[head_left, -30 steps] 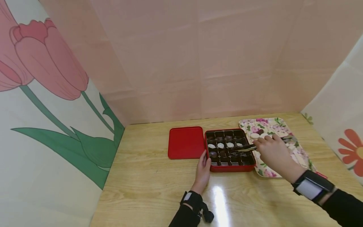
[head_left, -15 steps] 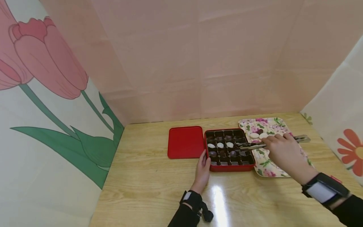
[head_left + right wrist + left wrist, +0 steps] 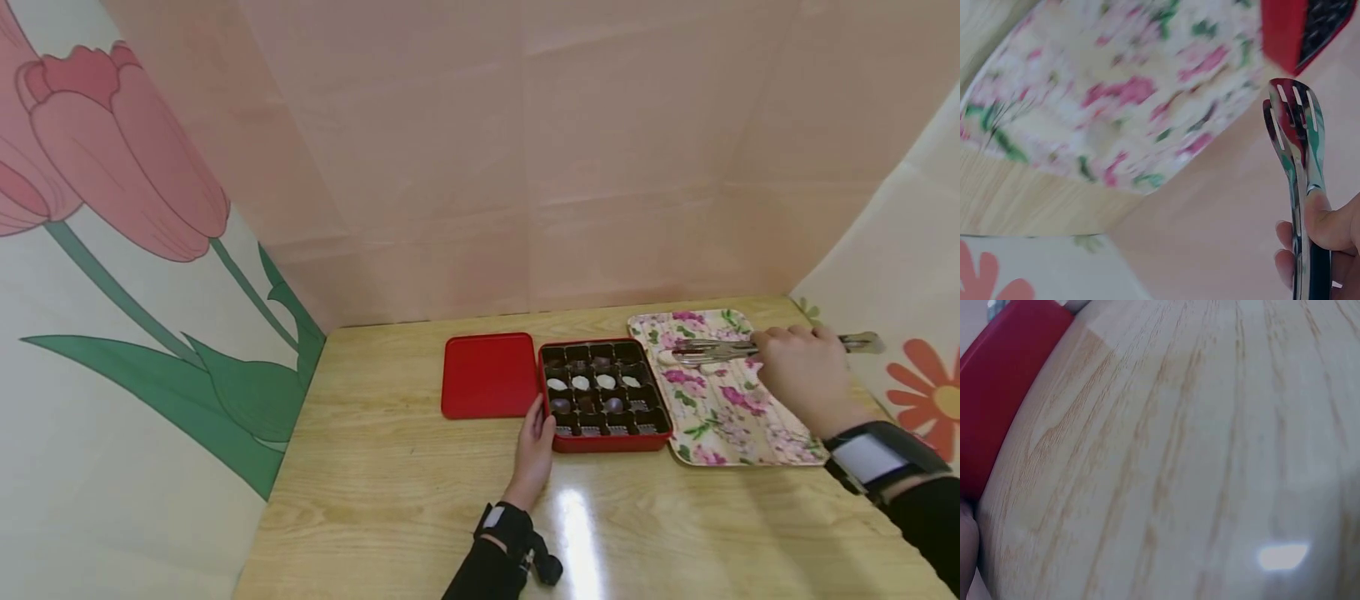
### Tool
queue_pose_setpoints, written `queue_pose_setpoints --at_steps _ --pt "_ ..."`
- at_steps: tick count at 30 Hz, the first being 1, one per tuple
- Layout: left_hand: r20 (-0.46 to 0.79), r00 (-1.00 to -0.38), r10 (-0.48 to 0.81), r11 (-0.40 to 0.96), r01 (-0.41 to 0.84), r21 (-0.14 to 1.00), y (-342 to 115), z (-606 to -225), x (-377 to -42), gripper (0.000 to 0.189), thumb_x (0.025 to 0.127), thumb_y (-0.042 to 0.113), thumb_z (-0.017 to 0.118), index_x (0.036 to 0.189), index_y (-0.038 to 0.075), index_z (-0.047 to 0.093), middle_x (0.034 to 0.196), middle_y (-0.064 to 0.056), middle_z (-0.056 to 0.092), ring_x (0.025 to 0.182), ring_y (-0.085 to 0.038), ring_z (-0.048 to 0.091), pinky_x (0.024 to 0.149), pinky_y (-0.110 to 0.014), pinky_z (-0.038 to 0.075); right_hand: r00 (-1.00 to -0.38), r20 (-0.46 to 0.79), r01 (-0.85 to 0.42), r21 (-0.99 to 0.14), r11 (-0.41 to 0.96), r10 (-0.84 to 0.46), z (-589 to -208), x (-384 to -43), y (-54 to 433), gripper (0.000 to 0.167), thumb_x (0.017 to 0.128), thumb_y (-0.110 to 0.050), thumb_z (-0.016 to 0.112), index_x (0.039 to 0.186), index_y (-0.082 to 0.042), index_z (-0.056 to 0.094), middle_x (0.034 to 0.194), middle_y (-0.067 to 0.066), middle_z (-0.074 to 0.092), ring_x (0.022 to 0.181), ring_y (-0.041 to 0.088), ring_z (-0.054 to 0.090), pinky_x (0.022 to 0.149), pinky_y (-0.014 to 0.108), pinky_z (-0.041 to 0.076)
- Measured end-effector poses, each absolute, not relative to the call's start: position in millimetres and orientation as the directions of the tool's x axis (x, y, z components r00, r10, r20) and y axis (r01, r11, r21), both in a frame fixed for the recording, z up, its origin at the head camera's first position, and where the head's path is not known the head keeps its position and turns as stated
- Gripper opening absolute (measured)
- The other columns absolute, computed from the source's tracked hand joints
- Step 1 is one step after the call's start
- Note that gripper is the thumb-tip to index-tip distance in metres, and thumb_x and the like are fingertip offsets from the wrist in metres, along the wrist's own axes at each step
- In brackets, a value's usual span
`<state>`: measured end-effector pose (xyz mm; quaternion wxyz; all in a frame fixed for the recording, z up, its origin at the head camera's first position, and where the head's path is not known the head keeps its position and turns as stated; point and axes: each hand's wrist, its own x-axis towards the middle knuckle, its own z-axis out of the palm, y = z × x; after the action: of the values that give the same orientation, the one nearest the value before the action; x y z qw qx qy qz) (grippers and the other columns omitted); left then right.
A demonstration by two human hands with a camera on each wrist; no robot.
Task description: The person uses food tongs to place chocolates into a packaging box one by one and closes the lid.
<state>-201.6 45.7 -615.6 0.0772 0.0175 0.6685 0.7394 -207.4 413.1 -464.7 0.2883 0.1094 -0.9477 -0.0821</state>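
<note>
steel tongs [image 3: 712, 352] have moved off the red chocolate box [image 3: 611, 444] to over the flowered tray [image 3: 750, 442], the right hand [image 3: 806, 379] gripping them, back upward. the left hand [image 3: 534, 454] stays with fingers extended along the box's left side. the left wrist view shows the box's wall; the right wrist view, thumb and fingers clasping the tongs.

A pink backdrop [image 3: 525, 167] and 2 flower-printed white panels [image 3: 135, 333] border a wooden table [image 3: 390, 500].

The box [image 3: 611, 445] lies between lid [image 3: 489, 375] and tray [image 3: 738, 437].
</note>
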Motion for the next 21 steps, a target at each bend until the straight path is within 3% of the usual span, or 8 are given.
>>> queue_pose_setpoints --at_steps 5,11,15,21 --pt "-0.085 -0.987 0.133 -0.094 -0.098 0.991 45.5 -615.6 -202.0 0.051 0.106 0.032 0.049 0.154 0.025 0.035 0.159 -0.006 0.029 0.145 -0.026 0.029 0.114 -0.040 0.034 -0.898 0.400 -0.114 0.192 0.975 -0.184 -466.8 -229.5 429.1 0.007 0.072 0.004 0.068 0.070 0.001 0.063 0.062 0.010 0.055 0.058 0.032 0.052 0.059 0.053 0.041" --pt "-0.072 -0.987 0.142 -0.103 -0.087 0.991 46.8 -616.5 -202.4 0.052 0.106 0.031 0.049 0.155 0.023 0.035 0.159 -0.006 0.029 0.145 -0.025 0.029 0.114 -0.038 0.034 -0.925 0.350 -0.089 0.181 0.979 -0.149 -472.5 -249.3 431.8 0.018 0.071 0.002 0.073 0.063 -0.001 0.057 0.060 0.012 0.052 0.058 0.036 0.052 0.065 0.060 0.042" --pt "-0.072 -0.986 0.149 -0.096 -0.087 0.992 46.8 -615.8 -201.8 0.052 0.106 0.031 0.048 0.155 0.023 0.034 0.159 -0.005 0.029 0.145 -0.025 0.029 0.114 -0.038 0.034 -0.973 0.217 -0.049 0.153 0.987 -0.082 -475.5 -257.6 425.4 0.024 0.076 -0.001 0.071 0.059 -0.006 0.055 0.059 0.011 0.053 0.058 0.035 0.051 0.066 0.060 0.042" --pt "-0.073 -0.988 0.136 -0.093 -0.086 0.992 45.3 -617.1 -201.4 0.053 0.106 0.032 0.049 0.155 0.022 0.034 0.159 -0.008 0.030 0.144 -0.028 0.030 0.114 -0.041 0.034 -0.997 0.077 0.014 0.136 0.991 0.004 -483.3 -265.7 411.7 0.030 0.090 0.000 0.058 0.061 -0.003 0.054 0.060 0.015 0.051 0.061 0.038 0.051 0.071 0.062 0.043"
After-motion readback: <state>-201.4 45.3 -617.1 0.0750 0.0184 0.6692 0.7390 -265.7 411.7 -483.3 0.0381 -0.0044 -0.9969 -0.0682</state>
